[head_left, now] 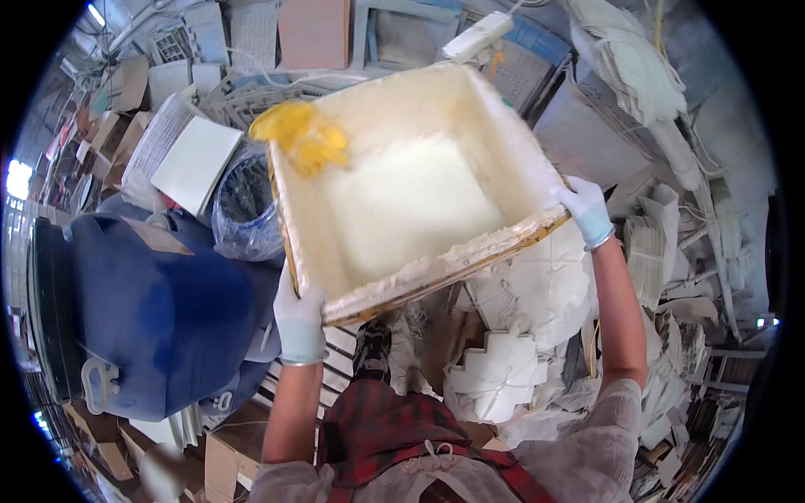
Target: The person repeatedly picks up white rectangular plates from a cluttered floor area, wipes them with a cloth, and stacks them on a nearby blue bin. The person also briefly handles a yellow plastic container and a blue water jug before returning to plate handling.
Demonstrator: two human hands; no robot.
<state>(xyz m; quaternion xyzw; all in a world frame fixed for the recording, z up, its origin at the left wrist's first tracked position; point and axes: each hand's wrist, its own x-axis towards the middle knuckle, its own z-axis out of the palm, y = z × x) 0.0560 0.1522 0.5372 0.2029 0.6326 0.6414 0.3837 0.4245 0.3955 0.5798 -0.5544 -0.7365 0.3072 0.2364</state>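
I hold a large square box [482, 251] with thick cream-white crusted walls and a yellow-brown outer edge, tilted in front of me. Inside lies a smooth, pale surface [411, 210]; whether it is powder, liquid or the bare bottom I cannot tell. My left hand [300, 325], in a white glove, is closed on the near left corner. At the right corner my right hand [584, 210], gloved the same way, grips the rim. Both hands' fingers are partly hidden by the box. A yellow rubber glove [306, 138] hangs over the far left rim.
To the left stands a big blue barrel [159, 310], beside a blue bucket [245, 197] lined with clear plastic. White stepped pieces [499, 373] and plastic wrapping lie at lower right. Cardboard boxes [231, 461] sit at lower left; panels [314, 33] lean at the back.
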